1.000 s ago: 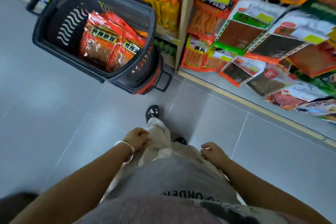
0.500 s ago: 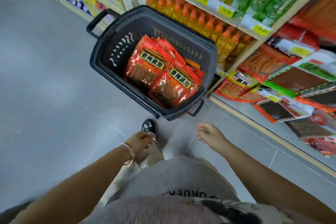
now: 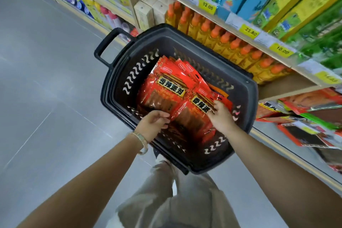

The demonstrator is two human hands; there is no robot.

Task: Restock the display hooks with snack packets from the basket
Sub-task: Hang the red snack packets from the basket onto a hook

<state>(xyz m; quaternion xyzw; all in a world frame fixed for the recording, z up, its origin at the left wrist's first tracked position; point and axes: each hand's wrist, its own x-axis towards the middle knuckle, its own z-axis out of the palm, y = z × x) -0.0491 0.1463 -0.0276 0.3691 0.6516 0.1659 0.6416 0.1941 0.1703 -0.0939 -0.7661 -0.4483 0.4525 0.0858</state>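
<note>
Black plastic basket (image 3: 254,98) sits on the grey floor (image 3: 46,98) just beside the shelf unit, its loop handle (image 3: 105,48) pointing to the far left. The red snack packets (image 3: 177,72) lie stacked inside it, overlapping, labels up, with black-and-yellow banner text. The front packet (image 3: 192,118) is the nearest one on top, tilted, with its left corner raised off the pile.

Both arms reach down into the basket. Left hand (image 3: 153,125) is at the front packet's left edge, fingers curled in and pinching that corner. Right hand (image 3: 220,115) is on the same packet's right side, fingers bent over the label and clamped on the edge; thumb hidden, so how deep the grip goes cannot be told. Neither hand is spread flat. A pale bracelet (image 3: 141,141) is on the left wrist.

Behind the basket, a shelf row of yellow bottles with orange caps (image 3: 231,42), touching side by side. Yellow price tags (image 3: 207,7) on the shelf lip above them. Blue, yellow and green boxes (image 3: 288,0) on the next shelf up, blurred. Lower right: flat hanging packets (image 3: 305,133) in red, orange and green frames, overlapping each other; the hooks themselves cannot be made out. Beige trousers (image 3: 175,200) at bottom centre, near the basket's front rim.
</note>
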